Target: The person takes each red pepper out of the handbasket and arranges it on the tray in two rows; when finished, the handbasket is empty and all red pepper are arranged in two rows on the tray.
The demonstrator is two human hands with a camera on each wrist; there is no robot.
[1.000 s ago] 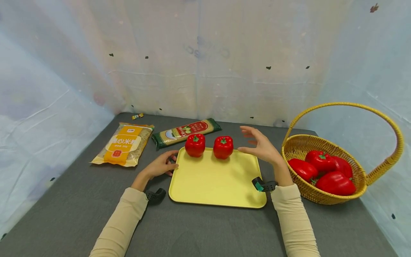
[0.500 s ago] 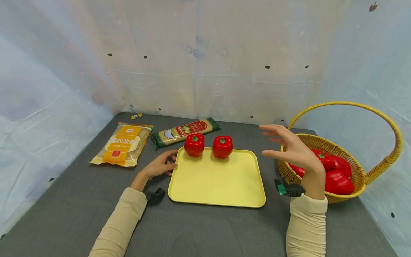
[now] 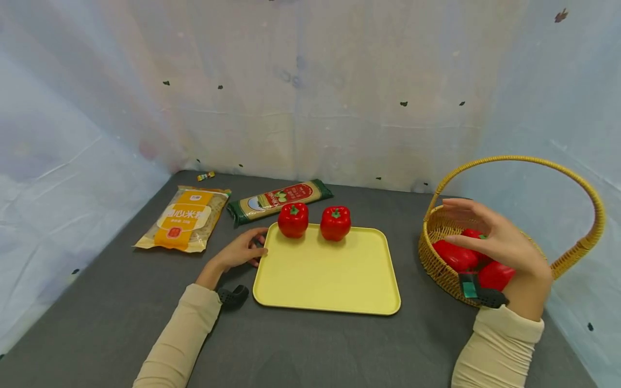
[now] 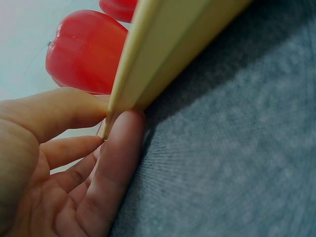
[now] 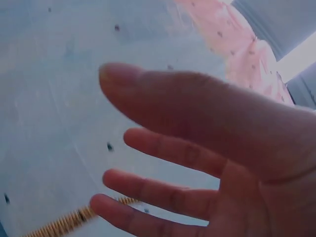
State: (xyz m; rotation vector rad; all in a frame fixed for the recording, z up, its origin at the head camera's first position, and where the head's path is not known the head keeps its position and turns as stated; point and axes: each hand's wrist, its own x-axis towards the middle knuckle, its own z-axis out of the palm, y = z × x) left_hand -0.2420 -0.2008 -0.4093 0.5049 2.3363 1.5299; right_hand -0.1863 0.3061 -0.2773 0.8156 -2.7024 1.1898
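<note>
Where the left hand is placed: at the left rim of the yellow tray, thumb and fingers pinching that rim, as the left wrist view confirms.
Right hand: released, fingers spread and thumb apart, palm free; seen over the wicker basket in the head view. Contact with the basket cannot be determined.
Tray: lying on the dark grey table, between the two hands.
Peppers on the tray: two, red, stems up, side by side with a gap at the far edge; the left pepper near the far left corner, the right pepper closer to the middle.
Basket: on the table, well apart from the tray on its right, tall arched handle raised; several red peppers inside, partly hidden by the right hand and wrist.
Packets: a yellow-labelled bag flat to the left of the tray; a green packet slanting behind the left pepper; a small yellow sachet near the table's far left corner.
Backdrop: pale sheeting with scattered dark marks.
</note>
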